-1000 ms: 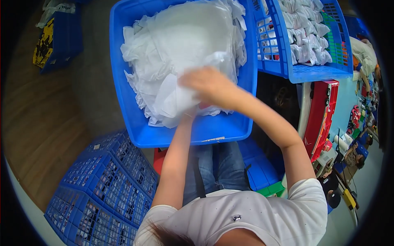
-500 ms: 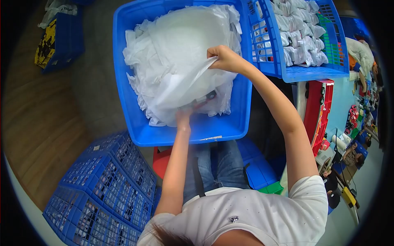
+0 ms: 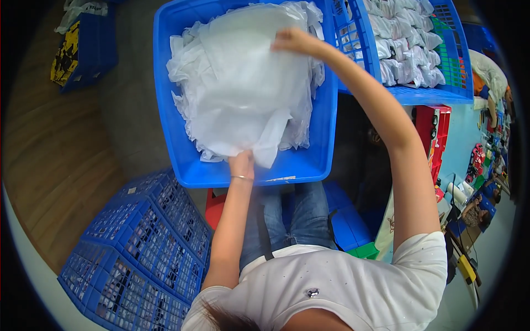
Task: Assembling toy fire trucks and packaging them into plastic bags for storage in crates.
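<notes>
My right hand (image 3: 294,41) has moved farther over white sheets (image 3: 234,74), left hand (image 3: 242,165) touching their near edge, both grips indiscernible.

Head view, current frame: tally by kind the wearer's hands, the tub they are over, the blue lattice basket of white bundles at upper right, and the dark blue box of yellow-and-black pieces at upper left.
Hands: 2 (left hand, right hand)
Blue tub: 1
Lattice basket: 1
Dark blue box: 1
Total: 5
</notes>
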`<state>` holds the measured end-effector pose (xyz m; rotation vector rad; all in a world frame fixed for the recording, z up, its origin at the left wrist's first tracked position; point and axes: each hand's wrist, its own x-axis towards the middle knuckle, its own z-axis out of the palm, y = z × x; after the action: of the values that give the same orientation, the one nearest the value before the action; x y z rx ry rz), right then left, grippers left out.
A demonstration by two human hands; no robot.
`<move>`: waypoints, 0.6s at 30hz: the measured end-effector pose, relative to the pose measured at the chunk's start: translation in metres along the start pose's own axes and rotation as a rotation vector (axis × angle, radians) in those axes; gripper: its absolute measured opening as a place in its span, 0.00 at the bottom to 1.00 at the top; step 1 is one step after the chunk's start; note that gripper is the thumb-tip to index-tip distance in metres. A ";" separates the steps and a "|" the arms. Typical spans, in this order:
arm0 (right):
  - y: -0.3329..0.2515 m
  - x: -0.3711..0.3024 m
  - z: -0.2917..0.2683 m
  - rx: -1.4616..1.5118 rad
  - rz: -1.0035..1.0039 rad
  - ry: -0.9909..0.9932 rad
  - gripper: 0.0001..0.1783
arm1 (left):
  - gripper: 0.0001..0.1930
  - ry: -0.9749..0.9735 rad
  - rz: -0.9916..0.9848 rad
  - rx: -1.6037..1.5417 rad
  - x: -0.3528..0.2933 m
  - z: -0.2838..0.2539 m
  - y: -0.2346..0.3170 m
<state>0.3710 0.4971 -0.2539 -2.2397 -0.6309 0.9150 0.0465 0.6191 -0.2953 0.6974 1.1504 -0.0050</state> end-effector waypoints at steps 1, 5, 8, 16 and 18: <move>0.019 0.021 -0.013 -0.211 -0.018 0.189 0.21 | 0.29 -0.024 0.014 0.008 0.004 -0.011 -0.014; 0.001 0.041 -0.004 -0.417 -0.137 0.696 0.11 | 0.28 -0.122 -0.197 -0.055 0.000 -0.093 -0.026; -0.017 0.001 0.032 -0.446 -0.732 1.010 0.03 | 0.25 -0.088 -0.354 -0.121 -0.050 -0.070 0.009; 0.074 -0.021 0.180 -0.104 -0.192 0.030 0.09 | 0.20 -0.030 -0.438 0.231 -0.122 -0.033 0.004; 0.083 -0.006 0.186 -0.050 -0.132 0.060 0.09 | 0.19 -0.083 -0.379 0.388 -0.156 -0.025 0.019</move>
<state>0.2445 0.5050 -0.4141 -2.2312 -0.7713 0.7715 -0.0353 0.5944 -0.1609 0.8001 1.1991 -0.5852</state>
